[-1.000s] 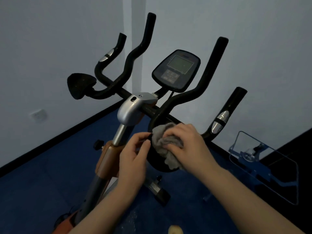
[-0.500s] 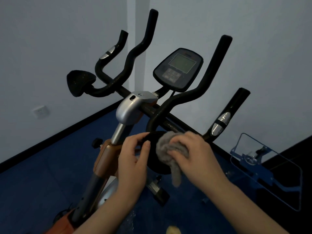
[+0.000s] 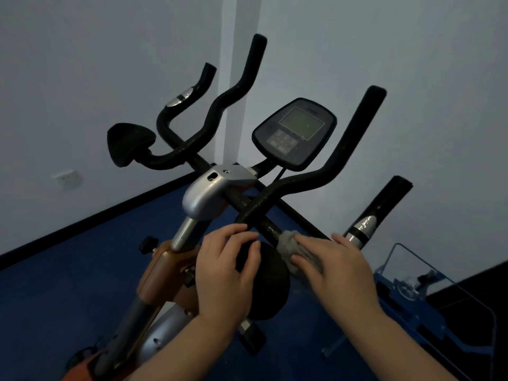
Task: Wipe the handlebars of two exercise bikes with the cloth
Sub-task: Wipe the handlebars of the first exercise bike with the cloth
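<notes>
The right hand (image 3: 339, 270) curls fingers and thumb round a grey cloth (image 3: 287, 243), pressed on the near right bar of the handlebars (image 3: 302, 182). Just left, the left hand (image 3: 225, 270) grips a round black pad (image 3: 270, 287).

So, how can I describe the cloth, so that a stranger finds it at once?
Start at the exercise bike's console. Below it, a black handlebar tube slopes down to the right hand. Bunched under that hand is the cloth, the only soft, pale grey thing among hard black bars.
</notes>
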Demonstrator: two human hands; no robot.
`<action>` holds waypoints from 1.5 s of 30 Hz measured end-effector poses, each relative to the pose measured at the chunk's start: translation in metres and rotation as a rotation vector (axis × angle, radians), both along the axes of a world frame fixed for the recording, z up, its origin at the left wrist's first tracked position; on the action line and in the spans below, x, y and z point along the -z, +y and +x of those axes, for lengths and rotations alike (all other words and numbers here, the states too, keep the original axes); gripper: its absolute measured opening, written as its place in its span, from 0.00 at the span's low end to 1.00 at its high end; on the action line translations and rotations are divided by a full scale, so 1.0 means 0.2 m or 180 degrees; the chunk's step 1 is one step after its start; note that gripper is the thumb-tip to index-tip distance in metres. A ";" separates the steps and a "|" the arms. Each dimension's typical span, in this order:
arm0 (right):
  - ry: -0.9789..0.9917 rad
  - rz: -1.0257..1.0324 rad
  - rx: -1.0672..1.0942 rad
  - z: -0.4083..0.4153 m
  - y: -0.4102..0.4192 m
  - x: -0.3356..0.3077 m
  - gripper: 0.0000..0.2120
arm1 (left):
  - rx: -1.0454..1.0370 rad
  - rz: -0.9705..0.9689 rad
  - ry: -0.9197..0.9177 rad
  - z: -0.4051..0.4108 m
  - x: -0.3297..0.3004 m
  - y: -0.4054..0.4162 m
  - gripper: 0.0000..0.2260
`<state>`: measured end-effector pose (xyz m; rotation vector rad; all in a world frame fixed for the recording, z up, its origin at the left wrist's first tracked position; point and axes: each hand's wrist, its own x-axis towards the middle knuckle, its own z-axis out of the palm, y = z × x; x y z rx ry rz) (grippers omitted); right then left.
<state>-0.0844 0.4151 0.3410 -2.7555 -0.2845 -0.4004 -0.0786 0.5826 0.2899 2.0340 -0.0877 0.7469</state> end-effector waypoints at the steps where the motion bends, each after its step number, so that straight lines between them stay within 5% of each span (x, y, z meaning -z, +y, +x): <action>1: 0.0076 -0.0058 -0.0002 0.03 0.03 -0.02 0.16 | -0.0009 0.0020 -0.0014 0.00 0.00 0.00 0.09; 7: 0.0780 0.0141 -0.0077 0.27 0.19 -0.04 0.12 | -0.0031 0.0032 0.0056 -0.01 0.00 0.00 0.10; 11: 0.0720 -0.0605 -0.0255 0.13 0.04 -0.05 0.13 | -0.0062 -0.0007 0.0113 -0.01 0.00 -0.01 0.10; 17: 0.0986 0.0016 -0.0058 0.33 0.20 -0.05 0.13 | -0.0059 0.0017 0.0073 -0.01 0.00 0.00 0.10; 23: 0.0869 -0.0971 -0.0151 0.12 0.01 -0.09 0.14 | -0.0033 -0.0084 0.0058 -0.01 0.00 -0.01 0.10; 27: 0.0949 -0.0655 0.0091 0.29 0.16 -0.05 0.17 | -0.0065 -0.0057 0.0035 -0.01 0.00 -0.01 0.09; 32: 0.0340 -0.0763 -0.0177 0.17 0.11 0.01 0.12 | 0.0046 0.0299 -0.0246 -0.04 -0.07 -0.04 0.08; 36: -0.0250 -0.1037 -0.0760 0.04 -0.15 0.07 0.19 | 0.0566 0.0428 -0.0517 0.02 -0.20 -0.17 0.08; 38: -0.0456 -0.1120 -0.1169 0.06 -0.29 0.06 0.09 | 0.0828 0.0514 -0.0293 0.10 -0.24 -0.23 0.09; 40: -0.0680 -0.1181 -0.1268 0.12 -0.41 0.02 0.12 | 0.0931 0.0808 0.0027 0.16 -0.26 -0.26 0.08; 45: -0.0723 -0.0471 -0.0526 0.21 -0.51 0.00 0.15 | 0.0580 0.1724 0.0670 0.20 -0.25 -0.30 0.08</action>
